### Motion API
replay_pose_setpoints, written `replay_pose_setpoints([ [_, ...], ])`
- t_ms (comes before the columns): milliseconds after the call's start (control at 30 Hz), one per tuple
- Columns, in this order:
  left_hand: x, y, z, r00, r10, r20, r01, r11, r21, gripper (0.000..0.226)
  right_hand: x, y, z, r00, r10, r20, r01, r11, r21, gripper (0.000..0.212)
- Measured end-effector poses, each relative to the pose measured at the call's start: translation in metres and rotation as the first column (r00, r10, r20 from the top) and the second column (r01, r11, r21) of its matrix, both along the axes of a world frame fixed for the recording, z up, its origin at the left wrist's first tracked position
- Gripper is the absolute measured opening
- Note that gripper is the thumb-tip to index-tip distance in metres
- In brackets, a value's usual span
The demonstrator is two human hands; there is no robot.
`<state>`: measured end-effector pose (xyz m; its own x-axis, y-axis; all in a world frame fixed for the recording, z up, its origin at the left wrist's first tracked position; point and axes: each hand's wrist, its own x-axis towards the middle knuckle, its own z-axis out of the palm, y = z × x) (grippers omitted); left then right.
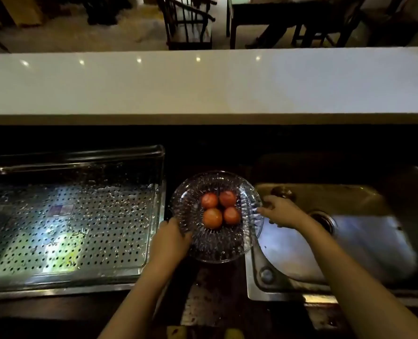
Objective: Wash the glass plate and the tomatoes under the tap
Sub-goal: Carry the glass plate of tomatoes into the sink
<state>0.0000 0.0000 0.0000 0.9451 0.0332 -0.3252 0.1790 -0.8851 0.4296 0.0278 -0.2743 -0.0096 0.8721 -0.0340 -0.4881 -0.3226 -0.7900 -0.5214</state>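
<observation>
A ribbed glass plate (217, 245) sits between the drain tray and the sink, holding several red tomatoes (212, 218) clustered at its centre. My left hand (170, 241) grips the plate's left rim, fingers curled over the edge. My right hand (280, 211) holds the right rim with fingers spread along it. The plate's right side hangs over the sink's left edge. No tap is visible in the dark area behind the sink.
A wet perforated metal drain tray (68, 231) fills the left. A steel sink (349, 238) with a round drain (322, 220) lies to the right. A long white counter (203, 84) runs across behind. Chairs and a table stand beyond it.
</observation>
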Motion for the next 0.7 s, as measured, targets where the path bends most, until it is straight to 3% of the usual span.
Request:
replay_pose_setpoints([
  [167, -0.017, -0.01, -0.012, 0.999, 0.028, -0.019, -0.026, 0.998, 0.065, 0.049, 0.006, 0.007, -0.022, 0.994, -0.104, -0.022, 0.106, 0.987, 0.122, 0.046],
  [333, -0.024, -0.022, -0.02, 0.999, 0.047, -0.001, -0.047, 0.993, 0.105, 0.057, 0.01, 0.013, -0.043, 0.968, -0.243, 0.056, 0.221, 0.939, 0.265, 0.021],
  [467, -0.031, -0.03, -0.024, 0.998, 0.056, 0.023, -0.058, 0.99, 0.128, 0.062, 0.008, 0.023, -0.059, 0.916, -0.377, 0.136, 0.303, 0.873, 0.381, 0.023],
  [700, -0.034, -0.032, -0.026, 0.986, 0.16, 0.039, -0.158, 0.985, -0.065, 0.069, 0.002, 0.028, -0.06, 0.856, -0.497, 0.139, 0.353, 0.76, 0.545, 0.027],
])
